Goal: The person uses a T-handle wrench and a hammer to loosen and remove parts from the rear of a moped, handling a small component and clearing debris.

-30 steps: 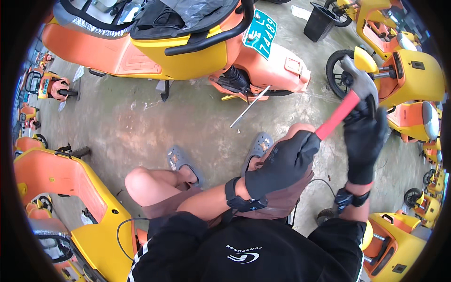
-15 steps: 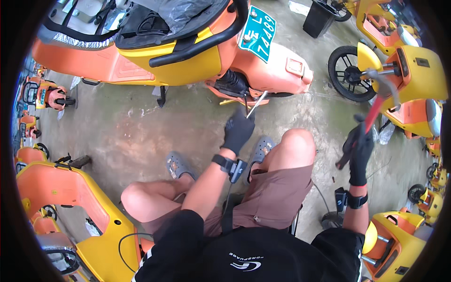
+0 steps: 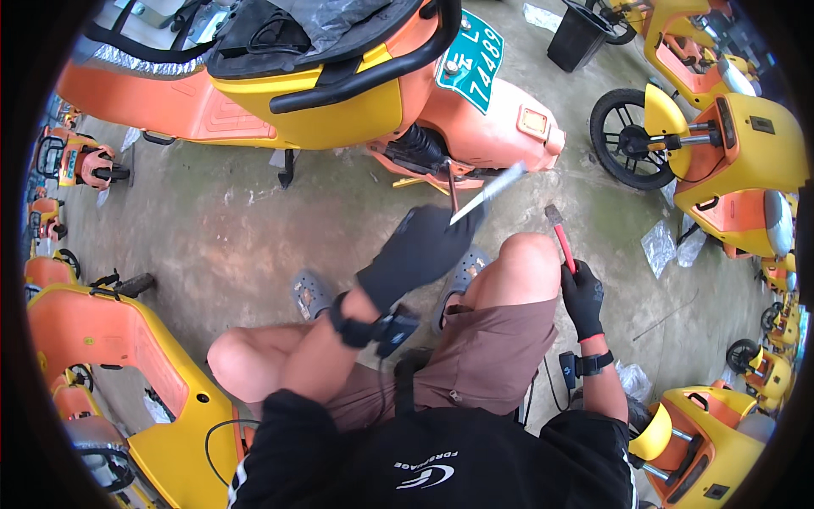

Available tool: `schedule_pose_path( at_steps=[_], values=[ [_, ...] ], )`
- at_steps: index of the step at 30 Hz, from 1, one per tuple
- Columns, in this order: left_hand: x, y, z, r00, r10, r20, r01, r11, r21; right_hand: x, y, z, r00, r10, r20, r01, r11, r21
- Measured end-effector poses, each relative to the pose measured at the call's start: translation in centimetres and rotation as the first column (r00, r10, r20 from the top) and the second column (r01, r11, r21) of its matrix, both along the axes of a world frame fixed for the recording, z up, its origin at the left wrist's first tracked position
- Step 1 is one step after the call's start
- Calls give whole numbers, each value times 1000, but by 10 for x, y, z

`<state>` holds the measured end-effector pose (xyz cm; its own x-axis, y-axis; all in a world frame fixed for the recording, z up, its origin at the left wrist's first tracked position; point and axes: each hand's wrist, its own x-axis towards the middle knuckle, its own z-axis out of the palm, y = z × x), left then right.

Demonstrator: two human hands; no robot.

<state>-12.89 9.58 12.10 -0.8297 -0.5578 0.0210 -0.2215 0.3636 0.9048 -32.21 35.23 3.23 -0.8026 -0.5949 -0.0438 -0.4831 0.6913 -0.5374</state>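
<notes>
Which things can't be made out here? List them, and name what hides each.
All in the head view:
- Pale rod: blurred, so its ends are unclear.
- Left hand: the back of its glove hides how the fingers meet the rod.
- Hammer: the right hand hides the handle's lower end.
- Scooter ahead: cut off by the top edge.

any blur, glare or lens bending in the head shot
Head view: the pale rod at the left hand is smeared; soft sheen lies on the floor; scooters near the left rim look squeezed; the corners fall to black.
</notes>
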Motion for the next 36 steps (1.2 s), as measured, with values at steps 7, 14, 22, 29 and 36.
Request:
schedule_pose_path(
  at_steps=[7,14,22,29,36],
  values=[
    [111,2,38,898,420,129,-388,897,-213,-3,-9,-52,958,47,283,50,944,-326],
    [143,-28,-84,794,586,160,-590,807,-24,20,-76,-110,926,188,326,3,863,-505],
    [157,-107,-218,655,600,459,-739,637,221,25,-114,-74,959,101,266,-23,959,-281],
    [250,-144,-325,305,713,631,-766,577,-282,23,-128,-65,921,214,327,-138,961,-240],
    [155,-77,-233,662,585,468,-749,538,388,-1,-102,-44,912,214,351,-197,977,-83]
  ],
)
